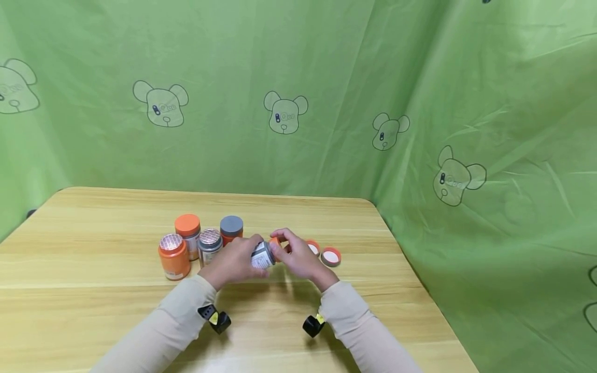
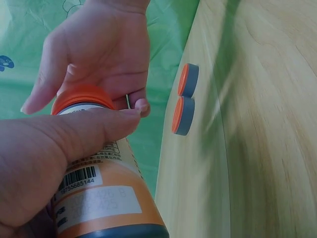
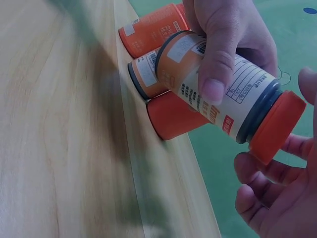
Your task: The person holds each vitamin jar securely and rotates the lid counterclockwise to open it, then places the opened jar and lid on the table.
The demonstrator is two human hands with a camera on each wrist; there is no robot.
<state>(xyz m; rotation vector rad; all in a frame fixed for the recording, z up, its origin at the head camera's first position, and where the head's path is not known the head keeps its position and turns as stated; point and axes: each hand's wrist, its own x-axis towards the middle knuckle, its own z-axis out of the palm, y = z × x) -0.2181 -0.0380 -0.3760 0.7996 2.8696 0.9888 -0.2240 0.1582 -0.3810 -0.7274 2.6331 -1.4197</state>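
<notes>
My left hand grips a tilted supplement bottle round its middle, thumb across the white and orange label. An orange screw cap sits on its grey neck, pointing to the right. Around that cap lies my right hand, its fingertips touching or very near the underside. Both wrist views show the right thumb held apart from the cap. Beside the left hand stand an orange jar and a grey jar, both with foil seals showing.
Behind these stand a jar with an orange lid and an orange jar with a grey lid. To the right, two loose lids lie white side up on the wooden table. Green curtains hang behind and at right.
</notes>
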